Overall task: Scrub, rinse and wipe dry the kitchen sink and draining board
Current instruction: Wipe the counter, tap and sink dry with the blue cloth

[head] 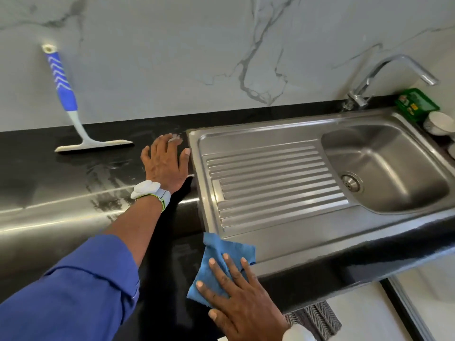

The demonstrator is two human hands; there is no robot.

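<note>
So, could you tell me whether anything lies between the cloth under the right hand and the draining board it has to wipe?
Nothing visible does. The right hand presses the blue cloth flat at the front corner of the draining board, whose ribbed surface is bare. The squeegee stands far off on the counter.

A white marble-look wall [172, 57] with grey veins rises behind a glossy black tabletop [37, 168], which carries streaky wet patches and pale bands of reflected light along its rounded front edge. Lower right, a light floor [369, 316] shows, with a grey-and-white herringbone mat [317, 316] partly under the tabletop's edge.
</note>
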